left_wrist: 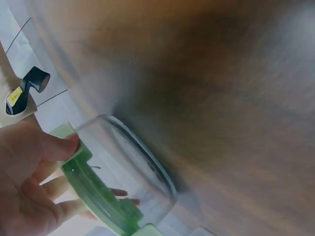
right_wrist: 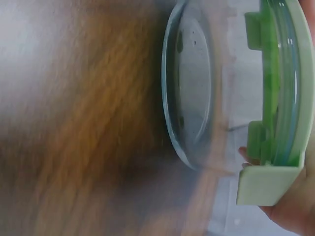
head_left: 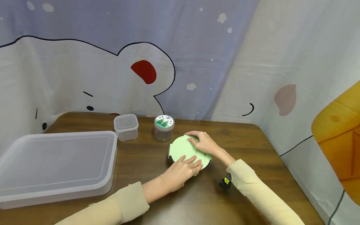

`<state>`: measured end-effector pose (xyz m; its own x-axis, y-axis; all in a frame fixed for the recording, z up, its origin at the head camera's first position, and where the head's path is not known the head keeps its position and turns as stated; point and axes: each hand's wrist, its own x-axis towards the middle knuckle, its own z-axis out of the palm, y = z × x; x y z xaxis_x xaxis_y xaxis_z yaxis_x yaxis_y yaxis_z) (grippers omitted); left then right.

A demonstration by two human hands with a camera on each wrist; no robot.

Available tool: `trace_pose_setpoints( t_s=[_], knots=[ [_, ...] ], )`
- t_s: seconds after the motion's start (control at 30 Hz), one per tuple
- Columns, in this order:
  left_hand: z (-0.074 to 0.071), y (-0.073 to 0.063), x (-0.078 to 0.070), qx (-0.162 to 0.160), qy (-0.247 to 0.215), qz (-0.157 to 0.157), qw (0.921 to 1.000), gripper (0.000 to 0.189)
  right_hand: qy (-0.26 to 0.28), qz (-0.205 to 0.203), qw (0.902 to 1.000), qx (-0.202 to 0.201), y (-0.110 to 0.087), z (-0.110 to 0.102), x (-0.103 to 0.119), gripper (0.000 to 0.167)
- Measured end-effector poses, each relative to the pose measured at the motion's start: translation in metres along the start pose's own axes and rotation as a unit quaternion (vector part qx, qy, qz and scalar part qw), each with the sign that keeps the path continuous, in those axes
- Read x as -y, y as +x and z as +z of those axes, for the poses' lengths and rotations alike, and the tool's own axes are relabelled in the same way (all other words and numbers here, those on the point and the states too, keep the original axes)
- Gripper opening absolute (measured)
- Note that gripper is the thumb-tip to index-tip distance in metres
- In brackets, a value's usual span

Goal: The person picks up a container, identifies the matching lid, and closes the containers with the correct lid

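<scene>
A round clear container (right_wrist: 189, 98) with a light green clip-on lid (head_left: 180, 146) stands on the wooden table. Fingers spread and fairly straight, my left hand (head_left: 180, 173) rests on the near part of the lid. My right hand (head_left: 203, 144) grips the lid's far right side, thumb on top and fingers bent over the rim. A green side clip (right_wrist: 268, 186) hangs at the lid's edge in the right wrist view. In the left wrist view a thumb lies on another clip (left_wrist: 66, 132). Fingertips show faintly through the clear wall.
At the left lies a large lidded translucent box (head_left: 62, 159). Behind it stands a small square lidded box (head_left: 126, 126). A clear jar (head_left: 163, 128) with a green and white label on its lid is beyond the container. Patterned cloth (head_left: 197, 62) hangs behind the table.
</scene>
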<state>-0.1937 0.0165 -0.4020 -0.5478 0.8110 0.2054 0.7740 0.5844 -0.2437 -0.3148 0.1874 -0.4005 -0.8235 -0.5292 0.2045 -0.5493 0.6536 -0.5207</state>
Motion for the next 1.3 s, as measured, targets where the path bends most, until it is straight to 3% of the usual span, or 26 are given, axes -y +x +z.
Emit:
trace_pose_setpoints(
  t_s=[0.13,0.3,0.4,0.5,0.67,0.87,1.07,1.3],
  knots=[
    [0.003,0.01,0.001,-0.052,0.056,-0.003,0.9971,0.044,0.024,0.018,0.9995,-0.012,-0.005,-0.008,-0.013,0.032],
    [0.014,0.017,-0.002,-0.14,0.136,-0.026,0.9804,0.033,0.031,0.041,0.9981,-0.033,-0.011,-0.015,-0.026,0.034],
    [0.016,0.02,-0.004,-0.148,0.131,-0.037,0.9795,0.034,0.038,0.044,0.9972,-0.047,-0.012,-0.017,-0.03,0.033],
    [0.011,0.024,-0.005,-0.119,0.094,-0.044,0.9874,0.035,0.034,0.047,0.9966,-0.058,-0.009,-0.02,-0.033,0.03],
    [-0.002,0.028,-0.011,-0.023,0.042,-0.062,0.9969,0.044,0.023,0.065,0.9952,-0.069,-0.006,-0.025,-0.042,0.027],
    [0.0,0.034,-0.011,0.079,-0.018,-0.104,0.9913,0.07,0.014,0.089,0.9918,-0.09,-0.004,-0.031,-0.055,0.029],
    [0.013,0.038,-0.004,0.117,0.002,-0.135,0.9839,0.091,-0.002,0.101,0.9866,-0.128,0.0,-0.029,-0.07,0.031],
    [0.028,0.046,0.007,0.125,-0.006,-0.165,0.9782,0.079,-0.009,0.143,0.977,-0.158,0.003,-0.029,-0.083,0.035]
  ],
)
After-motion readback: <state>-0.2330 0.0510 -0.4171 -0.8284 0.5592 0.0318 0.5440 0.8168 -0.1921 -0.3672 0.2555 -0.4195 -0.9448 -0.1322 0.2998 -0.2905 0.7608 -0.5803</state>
